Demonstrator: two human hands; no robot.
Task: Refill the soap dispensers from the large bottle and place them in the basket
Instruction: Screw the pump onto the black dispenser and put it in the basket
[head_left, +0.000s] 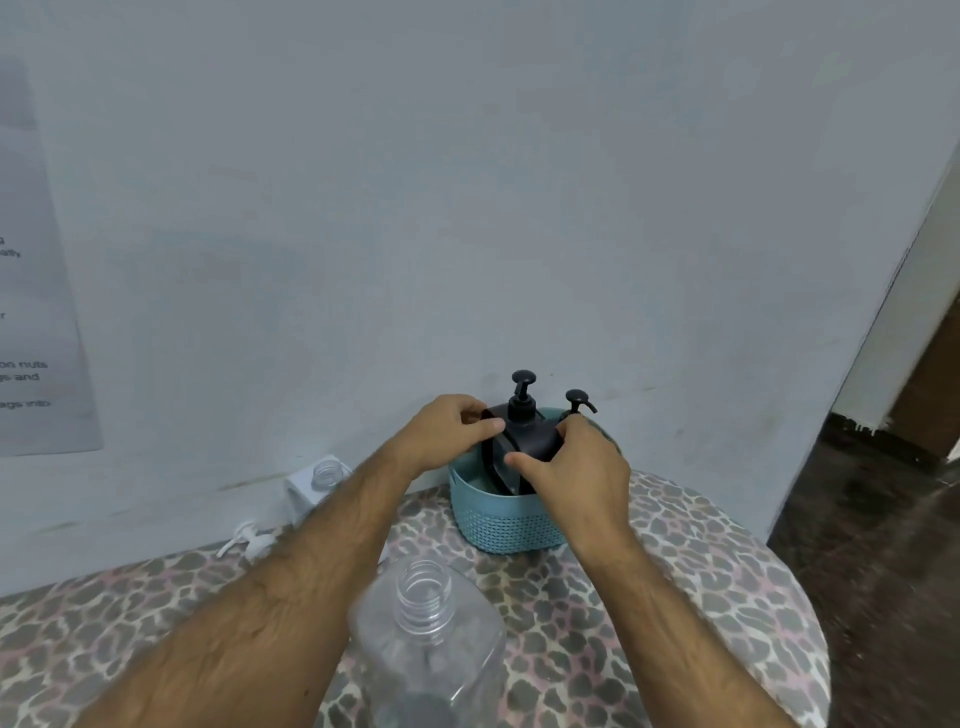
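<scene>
Two hands, left hand (451, 427) and right hand (574, 465) gripping black dispenser (524, 434)

Large bottle (428, 644) blocks near path to basket (506, 525).

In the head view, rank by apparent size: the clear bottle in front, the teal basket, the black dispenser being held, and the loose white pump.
1. clear bottle, though nearness to the camera inflates it
2. teal basket
3. black dispenser, partly hidden by the left hand and right hand
4. white pump
</scene>
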